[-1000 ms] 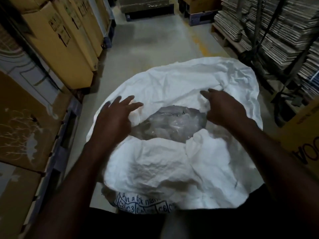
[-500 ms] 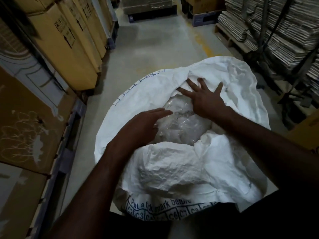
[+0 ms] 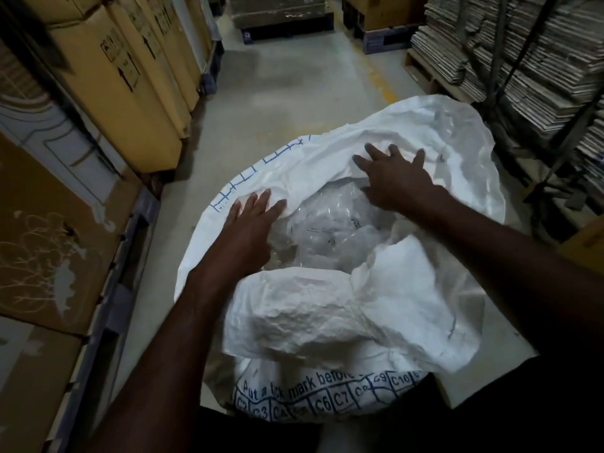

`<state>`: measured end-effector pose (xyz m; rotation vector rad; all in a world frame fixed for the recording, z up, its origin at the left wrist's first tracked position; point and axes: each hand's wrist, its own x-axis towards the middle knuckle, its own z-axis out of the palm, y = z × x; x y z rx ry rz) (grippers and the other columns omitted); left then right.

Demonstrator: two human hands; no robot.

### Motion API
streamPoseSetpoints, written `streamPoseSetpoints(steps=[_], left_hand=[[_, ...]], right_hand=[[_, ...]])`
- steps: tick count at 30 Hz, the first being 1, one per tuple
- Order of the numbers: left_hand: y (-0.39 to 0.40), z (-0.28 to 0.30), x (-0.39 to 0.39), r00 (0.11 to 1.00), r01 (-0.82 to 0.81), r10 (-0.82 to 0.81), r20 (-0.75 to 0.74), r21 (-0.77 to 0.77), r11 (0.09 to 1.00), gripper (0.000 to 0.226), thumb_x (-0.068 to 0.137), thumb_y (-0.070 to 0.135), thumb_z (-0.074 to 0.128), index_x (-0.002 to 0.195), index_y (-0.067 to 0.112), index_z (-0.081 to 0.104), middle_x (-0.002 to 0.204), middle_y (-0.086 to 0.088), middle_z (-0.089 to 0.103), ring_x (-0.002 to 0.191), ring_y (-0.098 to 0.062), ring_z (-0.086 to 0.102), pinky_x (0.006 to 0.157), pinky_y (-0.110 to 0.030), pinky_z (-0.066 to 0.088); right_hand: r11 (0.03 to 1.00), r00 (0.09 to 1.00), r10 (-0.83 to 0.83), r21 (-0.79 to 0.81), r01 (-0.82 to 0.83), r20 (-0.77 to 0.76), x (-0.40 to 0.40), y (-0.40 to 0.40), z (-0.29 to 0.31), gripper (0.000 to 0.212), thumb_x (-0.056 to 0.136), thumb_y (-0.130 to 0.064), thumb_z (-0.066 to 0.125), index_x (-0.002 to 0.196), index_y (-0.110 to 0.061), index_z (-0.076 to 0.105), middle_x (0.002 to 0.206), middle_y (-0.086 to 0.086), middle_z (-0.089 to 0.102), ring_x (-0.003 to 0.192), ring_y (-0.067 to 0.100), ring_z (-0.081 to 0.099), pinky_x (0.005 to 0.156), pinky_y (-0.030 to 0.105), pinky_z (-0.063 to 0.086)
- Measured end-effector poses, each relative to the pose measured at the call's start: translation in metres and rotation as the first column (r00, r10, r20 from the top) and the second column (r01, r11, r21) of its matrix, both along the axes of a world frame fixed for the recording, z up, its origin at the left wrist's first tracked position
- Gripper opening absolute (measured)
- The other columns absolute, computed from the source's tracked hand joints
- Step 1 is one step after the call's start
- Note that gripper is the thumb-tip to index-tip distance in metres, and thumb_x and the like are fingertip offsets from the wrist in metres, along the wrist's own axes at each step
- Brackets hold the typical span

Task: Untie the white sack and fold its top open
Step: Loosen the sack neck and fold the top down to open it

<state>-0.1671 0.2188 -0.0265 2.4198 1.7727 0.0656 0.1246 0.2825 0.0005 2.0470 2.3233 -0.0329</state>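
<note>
The big white sack (image 3: 327, 318) stands on the floor right in front of me, its mouth open and its top rolled outward, with blue printed boxes along the near edge. Clear plastic bags (image 3: 330, 230) show inside the opening. My left hand (image 3: 251, 223) lies with straight fingers on the left rim of the opening, fingertips on the folded fabric. My right hand (image 3: 392, 178) presses flat with spread fingers on the far rim, pushing the fabric outward.
Tall cardboard cartons (image 3: 124, 76) on pallets line the left side. Stacks of flattened cardboard (image 3: 523, 60) on a strapped pallet stand at the right. A grey concrete aisle (image 3: 294, 103) runs ahead to more pallets at the far end.
My left hand moved from the plastic in the opening out to the left rim. My right hand slid further over the far rim, and the opening is wider.
</note>
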Motion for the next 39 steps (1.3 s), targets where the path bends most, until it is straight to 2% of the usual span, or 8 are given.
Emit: streamPoseSetpoints(steps=[3,7,12,16,23,31,35,39], left_hand=[[-0.018,0.014,0.013,0.976,0.085,-0.111,0.186,0.139,0.987,0.085,0.092,0.008,0.076,0.165,0.038,0.043,0.175,0.005,0.038,0.162,-0.019,0.034,0.134,-0.047,0.025],[-0.039,0.024,0.032,0.938,0.073,-0.119,0.326,0.151,0.986,0.062,0.094,0.010,0.071,0.147,0.042,0.063,0.152,0.015,0.065,0.141,-0.015,0.060,0.115,-0.043,0.050],[-0.039,0.003,0.031,1.000,-0.003,0.003,-0.002,0.000,1.000,0.102,0.099,0.047,0.074,0.175,0.037,0.007,0.184,0.007,0.005,0.169,-0.037,0.006,0.133,-0.065,0.006],[-0.029,0.001,0.019,0.981,-0.182,0.181,0.072,0.008,0.983,0.130,0.086,0.073,0.075,0.174,0.029,-0.011,0.182,0.004,-0.018,0.167,-0.045,-0.011,0.130,-0.067,-0.002],[-0.036,0.020,0.021,0.991,-0.137,0.137,0.008,0.063,0.988,0.108,0.096,0.060,0.072,0.175,0.028,0.006,0.184,0.000,-0.007,0.169,-0.039,0.000,0.133,-0.067,0.005],[-0.120,0.042,0.052,0.994,0.089,-0.087,0.066,-0.029,0.996,0.093,0.094,0.052,0.079,0.171,0.040,0.028,0.174,0.010,0.039,0.156,-0.018,0.043,0.129,-0.049,0.031],[-0.141,0.031,0.045,0.995,0.095,-0.093,0.018,-0.110,0.989,0.107,0.091,0.053,0.082,0.173,0.042,0.013,0.179,0.009,0.028,0.163,-0.023,0.033,0.132,-0.046,0.026],[-0.143,0.016,0.008,0.997,-0.006,-0.008,-0.080,-0.167,0.986,0.112,0.093,0.058,0.078,0.175,0.035,0.005,0.182,0.003,0.017,0.168,-0.033,0.018,0.135,-0.044,0.017]], right_hand=[[0.971,0.966,0.192,0.173,-0.162,-0.174,-0.015,-0.062,0.013,0.057,0.098,-0.027,0.067,0.153,-0.028,0.053,0.157,0.006,0.056,0.141,0.033,0.056,0.118,0.056,0.042],[0.940,0.905,0.324,-0.015,-0.341,-0.277,-0.043,-0.153,0.010,0.031,0.103,-0.037,0.058,0.132,-0.042,0.065,0.124,-0.003,0.076,0.110,0.025,0.074,0.090,0.041,0.062],[0.888,0.875,0.403,-0.117,-0.445,-0.267,-0.045,-0.209,-0.003,0.030,0.111,-0.043,0.039,0.132,-0.041,0.060,0.132,-0.012,0.065,0.117,0.019,0.070,0.091,0.043,0.060],[0.792,0.861,0.444,-0.340,-0.507,-0.248,-0.030,-0.249,-0.008,0.035,0.109,-0.046,0.044,0.141,-0.052,0.057,0.135,-0.011,0.068,0.122,0.022,0.069,0.099,0.040,0.059],[0.851,0.893,0.288,-0.336,-0.404,-0.345,-0.012,-0.274,0.011,0.043,0.106,-0.054,0.051,0.142,-0.075,0.040,0.137,-0.015,0.070,0.121,0.013,0.070,0.092,0.033,0.058],[0.977,0.928,0.203,-0.001,-0.214,-0.312,0.002,-0.205,0.031,0.043,0.106,-0.025,0.053,0.140,-0.049,0.063,0.148,-0.016,0.062,0.131,0.016,0.064,0.103,0.039,0.056],[0.997,0.967,-0.006,-0.070,-0.012,-0.256,0.034,-0.178,0.005,0.046,0.099,-0.023,0.057,0.135,-0.050,0.066,0.135,0.001,0.071,0.121,0.027,0.068,0.085,0.030,0.048],[0.968,0.944,-0.194,-0.207,0.140,-0.268,0.082,-0.161,-0.016,0.053,0.088,-0.009,0.063,0.135,-0.031,0.072,0.142,0.004,0.069,0.125,0.028,0.067,0.096,0.029,0.050]])
